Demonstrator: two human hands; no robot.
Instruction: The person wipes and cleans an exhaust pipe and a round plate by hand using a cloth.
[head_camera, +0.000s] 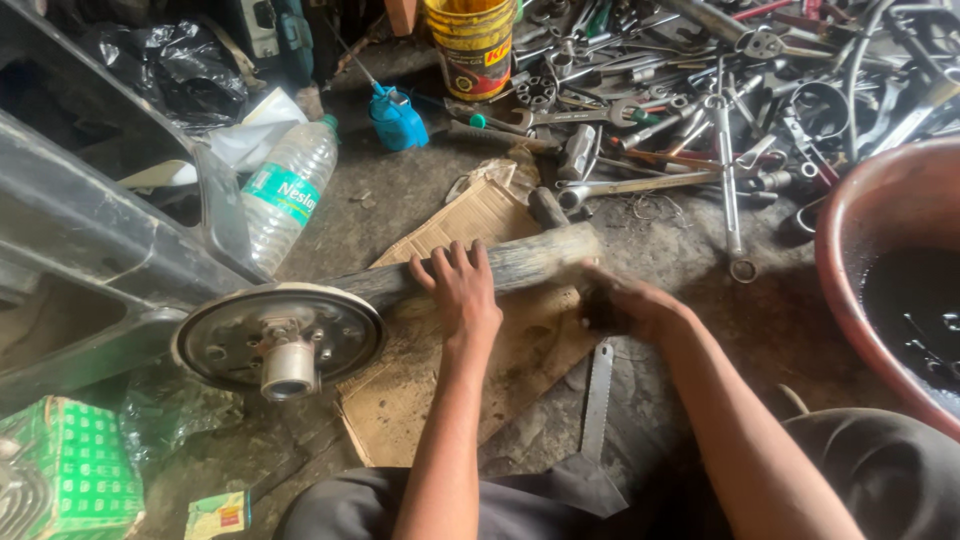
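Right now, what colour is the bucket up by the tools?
The bucket is yellow with a red band, seen in the head view.

Left hand (462, 290): bare, palm down, fingers spread and curled forward, forearm reaching straight up from bottom of view. Right hand (625, 305): bare, closed in fist, motion-blurred, wrist bent inward; forearm slanting in from lower right. Hands near each other, not touching

Right hand (622, 305) blurred, its dark object unclear.
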